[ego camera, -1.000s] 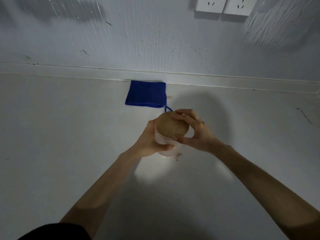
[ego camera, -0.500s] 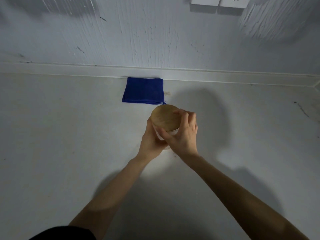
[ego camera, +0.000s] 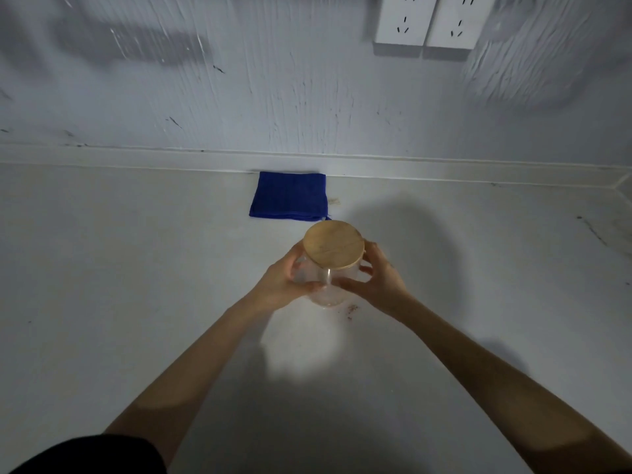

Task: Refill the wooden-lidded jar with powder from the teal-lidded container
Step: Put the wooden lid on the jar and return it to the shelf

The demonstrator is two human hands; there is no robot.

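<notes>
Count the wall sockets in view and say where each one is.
2. Both sit side by side on the wall at the top of the view, right of centre: the left socket and the right socket. Their tops are cut off by the frame edge, so more may lie outside it.

both hands, left hand [ego camera: 278,280] and right hand [ego camera: 381,280], clasp the wooden-lidded jar [ego camera: 328,268]; blue cloth [ego camera: 289,196] behind.

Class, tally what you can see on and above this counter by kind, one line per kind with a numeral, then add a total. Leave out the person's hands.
Glass jar with wooden lid: 1
Folded blue cloth: 1
Wall sockets: 2
Total: 4
No teal-lidded container is in view.
</notes>
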